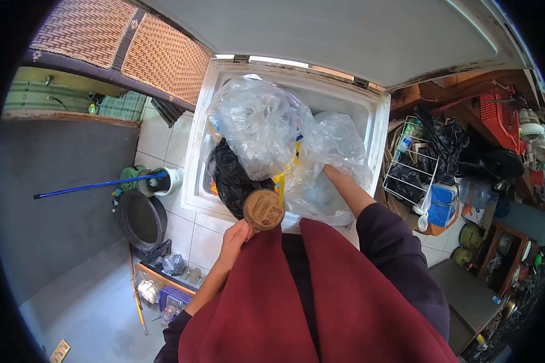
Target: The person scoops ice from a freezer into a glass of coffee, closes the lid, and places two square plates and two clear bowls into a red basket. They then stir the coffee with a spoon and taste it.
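From the head, the left hand (238,235) holds a brown-lidded container (264,210) by the freezer's (194,175) near edge; a clear bag (339,142) mostly hides the right hand (329,172), grip untellable. Tugging could tear the bag; a slack left grip could drop the container.

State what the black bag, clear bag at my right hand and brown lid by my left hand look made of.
Black bag: likely thin plastic film, slightly glossy, by its crumpled folds.
Clear bag: shiny see-through plastic film; its wrinkles catch light.
Brown lid: probably moulded plastic, satin, given its raised shapes; coated card is possible.
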`<state>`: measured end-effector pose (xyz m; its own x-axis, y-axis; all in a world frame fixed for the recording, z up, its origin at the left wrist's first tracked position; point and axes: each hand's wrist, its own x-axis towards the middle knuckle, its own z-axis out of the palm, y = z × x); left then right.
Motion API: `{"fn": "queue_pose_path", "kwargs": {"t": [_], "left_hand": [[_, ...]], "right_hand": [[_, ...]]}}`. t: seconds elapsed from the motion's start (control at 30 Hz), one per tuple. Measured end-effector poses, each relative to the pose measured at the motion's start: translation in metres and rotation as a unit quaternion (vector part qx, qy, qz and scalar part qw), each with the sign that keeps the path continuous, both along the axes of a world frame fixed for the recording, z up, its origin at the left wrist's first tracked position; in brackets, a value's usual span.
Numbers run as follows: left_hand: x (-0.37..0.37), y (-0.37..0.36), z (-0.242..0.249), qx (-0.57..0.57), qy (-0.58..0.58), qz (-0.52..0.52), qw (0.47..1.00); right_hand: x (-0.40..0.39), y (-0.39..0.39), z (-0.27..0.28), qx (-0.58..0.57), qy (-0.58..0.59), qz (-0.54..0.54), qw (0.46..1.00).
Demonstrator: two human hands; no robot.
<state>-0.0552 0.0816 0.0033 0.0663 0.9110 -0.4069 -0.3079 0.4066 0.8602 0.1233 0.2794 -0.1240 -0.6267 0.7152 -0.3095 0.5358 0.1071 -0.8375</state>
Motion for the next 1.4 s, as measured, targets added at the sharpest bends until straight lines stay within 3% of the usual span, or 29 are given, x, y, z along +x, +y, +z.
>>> {"fn": "queue_pose_path", "kwargs": {"t": [0.37,0.4,0.43,0.47,0.53,0.67,0.73,0.8,0.87,0.97,1.03,1.1,1.13,1.17,1.2,1.3,1.4], "left_hand": [[0.002,0.001,0.008,0.003,-0.003,-0.019,1.0],[0.003,0.001,0.008,-0.004,-0.006,-0.017,1.0],[0.003,0.0,0.007,0.0,-0.007,-0.024,1.0],[0.002,0.0,0.005,-0.004,-0.008,-0.031,0.999],[0.002,0.001,0.004,-0.003,-0.007,-0.045,0.999],[0.006,0.004,0.011,-0.009,-0.013,-0.067,0.998],[0.007,0.005,0.016,-0.018,-0.009,-0.074,0.997],[0.009,0.006,0.016,-0.024,0.006,-0.063,0.998],[0.001,0.003,-0.001,-0.014,-0.012,-0.067,0.998],[0.005,0.01,0.01,-0.016,-0.007,-0.048,0.999],[0.003,0.014,0.011,0.007,-0.002,-0.062,0.998],[0.005,0.021,0.017,0.03,0.006,-0.063,0.998],[0.007,0.025,0.024,0.028,0.031,-0.064,0.997],[0.01,0.027,0.027,0.025,0.056,-0.063,0.996],[0.009,0.027,0.027,0.015,0.063,-0.06,0.996],[0.012,0.028,0.033,-0.012,0.057,-0.037,0.998],[0.017,0.026,0.037,-0.031,0.085,-0.008,0.996]], "right_hand": [[0.055,0.069,0.037,-0.023,-0.033,0.024,0.999],[0.05,0.084,0.044,-0.23,0.118,-0.026,0.966],[0.04,0.097,0.054,-0.42,0.264,-0.072,0.865],[0.031,0.093,0.067,-0.414,0.267,-0.078,0.867],[0.015,0.081,0.09,-0.326,0.218,-0.263,0.881],[0.01,0.072,0.091,-0.302,0.214,-0.303,0.878],[0.017,0.057,0.112,-0.297,0.176,-0.279,0.896],[0.038,0.046,0.128,-0.27,0.056,-0.118,0.954],[0.071,0.021,0.186,-0.218,0.017,0.005,0.976],[0.146,0.009,0.242,-0.177,0.076,-0.12,0.974],[0.202,0.026,0.246,-0.086,0.043,-0.314,0.945],[0.261,0.056,0.222,0.045,-0.073,-0.514,0.854],[0.301,0.079,0.191,0.217,-0.172,-0.532,0.8],[0.317,0.094,0.188,0.318,-0.22,-0.551,0.739],[0.335,0.114,0.178,0.348,-0.217,-0.571,0.711],[0.373,0.157,0.152,0.397,-0.28,-0.504,0.714],[0.395,0.187,0.129,0.361,-0.315,-0.494,0.725]]}}
